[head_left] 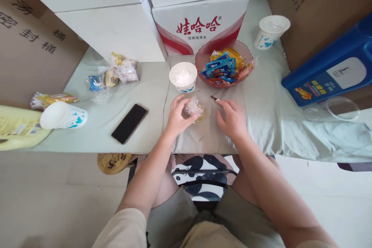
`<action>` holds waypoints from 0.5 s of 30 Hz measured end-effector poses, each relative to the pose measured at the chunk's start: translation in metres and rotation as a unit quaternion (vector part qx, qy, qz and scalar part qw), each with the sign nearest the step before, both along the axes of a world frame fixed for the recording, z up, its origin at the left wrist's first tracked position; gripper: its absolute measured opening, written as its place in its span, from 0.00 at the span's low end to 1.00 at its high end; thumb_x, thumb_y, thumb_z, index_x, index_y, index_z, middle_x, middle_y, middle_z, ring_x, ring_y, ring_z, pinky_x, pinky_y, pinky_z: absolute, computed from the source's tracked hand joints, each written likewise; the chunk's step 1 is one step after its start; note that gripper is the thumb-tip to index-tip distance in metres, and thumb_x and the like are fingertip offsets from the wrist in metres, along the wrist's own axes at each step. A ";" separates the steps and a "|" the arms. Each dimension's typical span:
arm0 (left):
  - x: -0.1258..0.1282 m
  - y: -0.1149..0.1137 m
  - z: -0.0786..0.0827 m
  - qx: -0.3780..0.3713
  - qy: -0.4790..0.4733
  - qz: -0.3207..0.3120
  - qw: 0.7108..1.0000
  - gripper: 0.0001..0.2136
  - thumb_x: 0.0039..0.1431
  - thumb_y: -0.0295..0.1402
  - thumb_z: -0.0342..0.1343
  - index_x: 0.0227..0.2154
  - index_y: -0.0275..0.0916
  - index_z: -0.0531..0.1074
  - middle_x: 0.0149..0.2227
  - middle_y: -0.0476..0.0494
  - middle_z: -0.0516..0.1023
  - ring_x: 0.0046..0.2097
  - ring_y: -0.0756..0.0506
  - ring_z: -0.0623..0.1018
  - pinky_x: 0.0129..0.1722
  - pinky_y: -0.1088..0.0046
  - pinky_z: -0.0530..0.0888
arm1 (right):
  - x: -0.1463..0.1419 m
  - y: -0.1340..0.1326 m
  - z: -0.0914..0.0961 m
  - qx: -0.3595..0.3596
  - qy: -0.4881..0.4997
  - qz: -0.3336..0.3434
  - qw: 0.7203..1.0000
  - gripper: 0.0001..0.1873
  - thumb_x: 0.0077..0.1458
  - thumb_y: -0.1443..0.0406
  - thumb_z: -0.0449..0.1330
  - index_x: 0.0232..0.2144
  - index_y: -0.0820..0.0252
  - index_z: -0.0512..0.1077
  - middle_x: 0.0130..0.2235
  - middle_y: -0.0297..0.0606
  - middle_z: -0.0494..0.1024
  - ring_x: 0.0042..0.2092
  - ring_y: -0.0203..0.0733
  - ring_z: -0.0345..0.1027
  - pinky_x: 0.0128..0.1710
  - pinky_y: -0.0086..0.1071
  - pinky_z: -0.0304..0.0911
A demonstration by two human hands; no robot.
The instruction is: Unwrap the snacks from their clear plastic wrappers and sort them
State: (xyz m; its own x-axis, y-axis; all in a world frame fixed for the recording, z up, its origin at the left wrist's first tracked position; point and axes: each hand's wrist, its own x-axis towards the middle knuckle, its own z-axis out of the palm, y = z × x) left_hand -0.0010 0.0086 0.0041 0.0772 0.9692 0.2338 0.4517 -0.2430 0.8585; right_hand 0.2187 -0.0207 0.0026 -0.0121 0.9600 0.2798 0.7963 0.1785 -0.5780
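Wrapped snack (pixel 194 107) on grey cloth (pixel 261 108) — left hand (pixel 177 117) curled around it; right hand (pixel 232 119) loosely open, just beside.

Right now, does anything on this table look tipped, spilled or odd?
Yes: the paper cup at the far left lies on its side beside the yellow bottle, and no spill shows around it. The left hand holds a wrapped snack, which looks ordinary.

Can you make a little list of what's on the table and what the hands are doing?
left hand: holds a wrapped snack
right hand: open on the cloth, fingertips by a small dark scrap
behind hands: paper cup, pink bowl of snack packets
to the left: phone, tipped cup
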 end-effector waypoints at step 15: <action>-0.006 0.000 0.013 -0.248 -0.299 0.124 0.913 0.08 0.46 0.34 0.60 0.28 0.40 0.68 0.21 0.52 0.74 0.20 0.52 0.72 0.15 0.80 0.61 | -0.018 -0.004 0.000 -0.011 0.115 0.149 0.982 0.20 0.58 0.61 0.59 0.53 0.53 0.72 0.46 0.43 0.77 0.46 0.50 0.73 0.47 0.44 0.70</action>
State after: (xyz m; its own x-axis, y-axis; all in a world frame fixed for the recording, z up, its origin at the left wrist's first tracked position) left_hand -0.0066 0.0091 0.0175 -0.1572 0.9374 -0.3109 -0.1459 0.2893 0.9461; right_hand 0.2012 -0.0249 0.0027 -0.2318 0.9295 0.2870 0.5583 0.3687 -0.7432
